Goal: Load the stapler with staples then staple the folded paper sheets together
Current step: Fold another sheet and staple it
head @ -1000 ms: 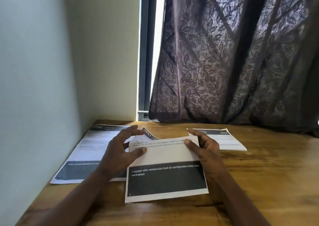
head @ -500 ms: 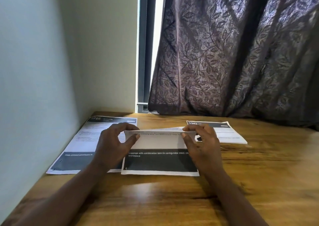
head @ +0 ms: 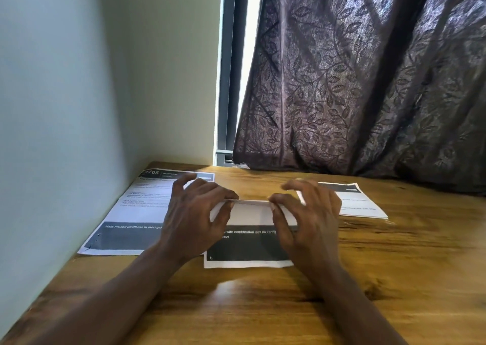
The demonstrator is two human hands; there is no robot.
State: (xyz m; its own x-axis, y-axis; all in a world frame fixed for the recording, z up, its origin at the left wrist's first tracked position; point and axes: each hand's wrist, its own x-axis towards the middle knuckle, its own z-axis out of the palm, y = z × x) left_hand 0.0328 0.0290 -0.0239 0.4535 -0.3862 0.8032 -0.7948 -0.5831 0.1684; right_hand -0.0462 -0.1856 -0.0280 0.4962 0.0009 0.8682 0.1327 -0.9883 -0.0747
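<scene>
The folded paper [head: 248, 244] lies on the wooden table [head: 394, 279], right in front of the person. The left hand [head: 193, 215] and the right hand [head: 309, 215] each pinch its far folded edge between thumb and first finger. The other fingers are bent and spread apart. A flat sheet [head: 136, 213] lies just beside it on the left. Another paper [head: 363, 202] lies near on the right.

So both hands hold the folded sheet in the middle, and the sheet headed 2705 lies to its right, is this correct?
Not quite: the head view shows the 2705 sheet to its left. The left hand and right hand do hold the folded sheet.
</scene>
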